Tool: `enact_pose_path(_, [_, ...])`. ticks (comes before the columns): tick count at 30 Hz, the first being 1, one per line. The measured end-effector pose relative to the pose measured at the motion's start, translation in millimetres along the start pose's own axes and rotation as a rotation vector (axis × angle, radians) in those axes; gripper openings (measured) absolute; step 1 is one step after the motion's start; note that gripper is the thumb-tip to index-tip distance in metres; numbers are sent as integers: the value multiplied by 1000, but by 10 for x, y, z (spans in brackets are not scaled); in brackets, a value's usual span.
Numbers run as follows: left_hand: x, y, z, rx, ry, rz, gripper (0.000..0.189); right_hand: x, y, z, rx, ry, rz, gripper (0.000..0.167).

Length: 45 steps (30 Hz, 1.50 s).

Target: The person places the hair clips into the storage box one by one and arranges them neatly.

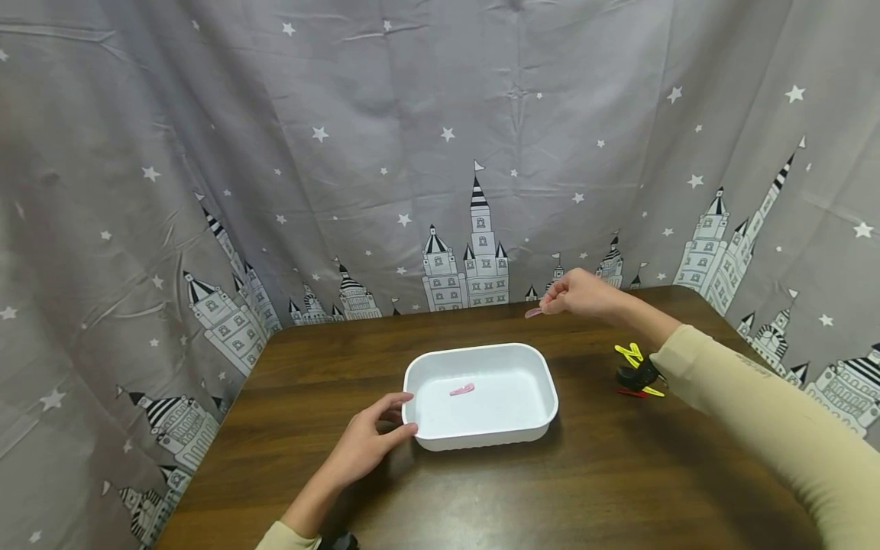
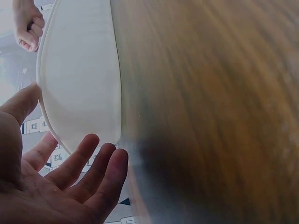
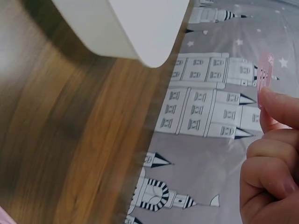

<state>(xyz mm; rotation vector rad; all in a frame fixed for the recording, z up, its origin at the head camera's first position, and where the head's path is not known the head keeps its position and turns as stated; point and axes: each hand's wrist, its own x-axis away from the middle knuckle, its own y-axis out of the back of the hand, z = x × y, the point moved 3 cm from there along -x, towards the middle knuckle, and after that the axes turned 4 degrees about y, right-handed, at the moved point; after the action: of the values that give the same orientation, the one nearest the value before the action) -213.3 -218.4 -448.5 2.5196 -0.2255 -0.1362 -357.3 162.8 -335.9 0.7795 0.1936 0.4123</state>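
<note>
My right hand [image 1: 574, 294] is raised beyond the far right corner of the white tray [image 1: 474, 441], pinching a pink hair clip [image 1: 533, 312] between thumb and forefinger. In the right wrist view the clip [image 3: 265, 74] points up from the fingertips, and the other fingers are curled. A second pink hair clip [image 1: 462, 389] lies on the tray's floor, left of its middle. My left hand [image 1: 367, 439] is at the tray's left end, thumb and fingertips against the rim. Seen from the left wrist, its fingers [image 2: 86, 151] are spread and loosely bent beside the tray wall.
Yellow hair clips [image 1: 629, 354] and a red one [image 1: 632, 393] lie on the brown wooden table [image 1: 330, 367] to the right, partly hidden by the right wrist's black camera [image 1: 638, 374]. A grey curtain [image 1: 385, 153] with castles and stars hangs behind the table.
</note>
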Motion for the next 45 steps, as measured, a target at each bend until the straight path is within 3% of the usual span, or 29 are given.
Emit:
enact_pose_path(13, [-18, -8, 55, -19, 26, -14, 48, -200, -226, 197, -81, 17, 87, 10])
enact_pose_path(30, [-6, 6, 43, 17, -13, -14, 49, -430, -591, 368, -187, -5, 180, 12])
enact_pose_path(45, [1, -4, 15, 7, 1, -5, 48, -538, -858, 417, -145, 22, 204, 10])
